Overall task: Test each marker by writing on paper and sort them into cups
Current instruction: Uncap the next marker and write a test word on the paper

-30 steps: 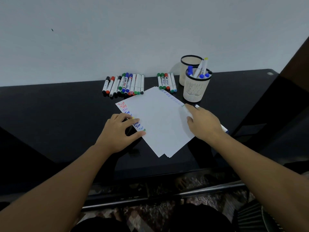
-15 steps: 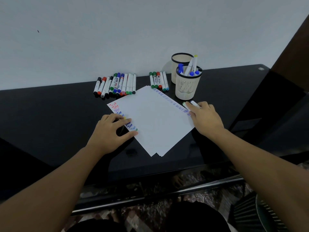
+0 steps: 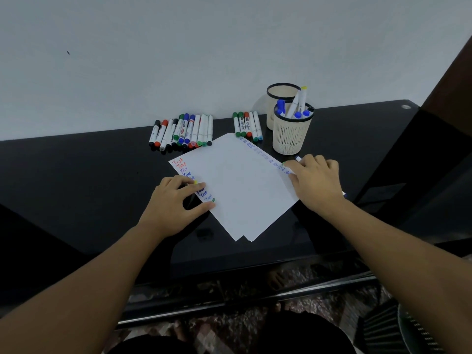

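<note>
A stack of white paper (image 3: 240,185) lies tilted on the black table (image 3: 76,180), with coloured "Test" words down its left edge and blue marks along its right edge. My left hand (image 3: 176,203) rests on the left edge, fingertips and thumb pressing the sheet. A small yellow-green spot shows at its index fingertip. My right hand (image 3: 316,182) sits at the paper's right edge, fingers curled round a white marker (image 3: 297,158); its blue end pokes out by the wrist. The mesh cup (image 3: 291,139) holds several markers. The cup behind it (image 3: 282,90) looks empty.
Two rows of loose markers lie at the back of the table, a larger row (image 3: 182,131) to the left and a smaller row (image 3: 247,125) next to the cups. A white wall rises behind. The table's front edge is just below my forearms.
My right hand has shifted slightly along the paper's right edge with the marker. My left hand stays pressed on the left edge. The view has moved a little.
</note>
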`<state>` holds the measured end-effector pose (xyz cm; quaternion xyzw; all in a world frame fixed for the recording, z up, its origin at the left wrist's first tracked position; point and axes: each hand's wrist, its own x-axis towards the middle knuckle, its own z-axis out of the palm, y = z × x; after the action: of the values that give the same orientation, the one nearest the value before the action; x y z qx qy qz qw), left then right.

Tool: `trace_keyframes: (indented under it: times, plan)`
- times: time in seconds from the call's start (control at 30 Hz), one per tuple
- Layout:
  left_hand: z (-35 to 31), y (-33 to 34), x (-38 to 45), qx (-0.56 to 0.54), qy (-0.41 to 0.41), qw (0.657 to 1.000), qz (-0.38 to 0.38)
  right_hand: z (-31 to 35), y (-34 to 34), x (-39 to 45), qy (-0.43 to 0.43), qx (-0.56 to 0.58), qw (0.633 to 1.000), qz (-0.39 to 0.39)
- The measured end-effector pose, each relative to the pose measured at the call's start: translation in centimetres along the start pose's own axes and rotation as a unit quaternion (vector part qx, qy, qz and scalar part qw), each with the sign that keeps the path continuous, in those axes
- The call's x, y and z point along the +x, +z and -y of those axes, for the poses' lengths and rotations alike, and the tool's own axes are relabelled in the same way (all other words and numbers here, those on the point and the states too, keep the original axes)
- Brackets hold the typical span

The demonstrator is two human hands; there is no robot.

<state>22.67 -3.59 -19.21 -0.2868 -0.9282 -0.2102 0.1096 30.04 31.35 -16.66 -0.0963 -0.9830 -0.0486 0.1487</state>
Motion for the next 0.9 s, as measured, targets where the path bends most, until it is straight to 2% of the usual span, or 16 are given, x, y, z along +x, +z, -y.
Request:
trace_keyframes:
  times: [0.13,0.27,0.33,0.47,0.6,0.63,0.67,0.73,0.8,0.9]
  plan:
    - [0.0,0.0,0.0,0.001,-0.002,1.000,0.001,0.5,-0.9,0.5,-0.015,0.026,0.999,0.044]
    - [0.1,0.0,0.1,0.003,-0.003,1.000,0.006,1.3,-3.0,1.2,0.017,0.201,0.979,0.037]
    - [0.1,0.0,0.1,0.006,-0.003,1.000,0.007,1.8,-4.5,2.1,0.066,0.307,0.949,0.025]
    - [0.1,0.0,0.1,0.003,-0.004,1.000,0.006,2.4,-7.7,4.4,0.182,0.555,0.810,0.051]
    - [0.1,0.0,0.1,0.006,-0.001,1.000,0.008,2.0,-9.1,6.5,0.198,0.735,0.645,0.066]
    - [0.2,0.0,0.1,0.006,-0.001,1.000,0.009,1.8,-9.3,6.8,0.183,0.755,0.626,0.071]
    - [0.2,0.0,0.1,0.005,-0.001,1.000,0.008,1.6,-9.4,7.1,0.160,0.751,0.636,0.074]
    - [0.1,0.0,0.1,0.004,-0.001,1.000,0.006,1.2,-9.4,7.6,0.124,0.675,0.725,0.065]
    - [0.1,-0.1,0.1,0.003,-0.001,1.000,0.008,0.9,-9.0,8.1,0.127,0.582,0.802,0.035]
    - [0.2,0.0,0.2,0.002,0.000,1.000,0.004,1.0,-8.7,9.1,0.133,0.490,0.861,-0.024]
